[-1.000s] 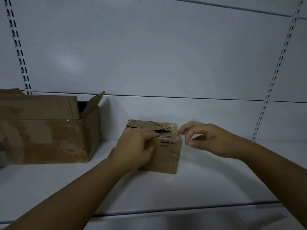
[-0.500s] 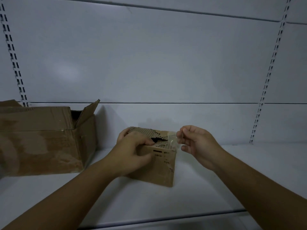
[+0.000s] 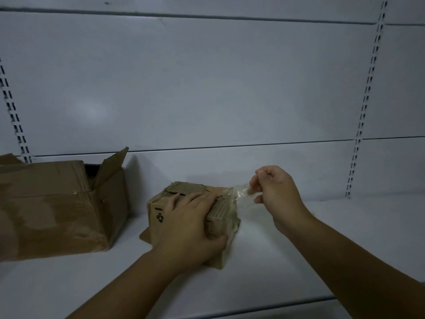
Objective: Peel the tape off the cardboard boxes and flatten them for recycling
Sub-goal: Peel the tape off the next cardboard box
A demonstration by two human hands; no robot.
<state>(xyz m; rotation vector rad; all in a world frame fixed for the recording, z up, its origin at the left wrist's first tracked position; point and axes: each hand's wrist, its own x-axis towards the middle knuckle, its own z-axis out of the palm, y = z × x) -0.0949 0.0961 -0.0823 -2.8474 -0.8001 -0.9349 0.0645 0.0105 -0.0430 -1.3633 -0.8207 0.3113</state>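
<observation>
White shelving bay, head view. A pale back panel [image 3: 207, 77] with slotted uprights [image 3: 364, 107] fills the upper field. Below it runs the shelf [image 3: 345, 238], on which all the work is set.

The large box [image 3: 53, 208] stands upright, well to the left of both grips. Its top is open, with one flap raised on the side nearest them. A glossy streak along its upper front edge is judged to be tape not yet removed, and the box has not been flattened.

The small box [image 3: 158, 210] is held directly under the left grip [image 3: 190, 226], which is clenched on it. The fingers are laid across the torn, corrugated top and the thumb is wrapped against the near face. The box is turned corner-on to the viewer, and a loose flap shows at its base, just left of that grip.

The right grip [image 3: 276, 192] is raised just to the right of the box's top edge, with thumb and forefinger pinched on a strip of clear tape [image 3: 241, 194]. The strip is stretched between this grip and the box's right top corner, where its other end is seen attached.

Progress is judged early. One strip is partly lifted and the paper skin of the small box's top is torn away in patches. Both boxes are yet to be collapsed.
</observation>
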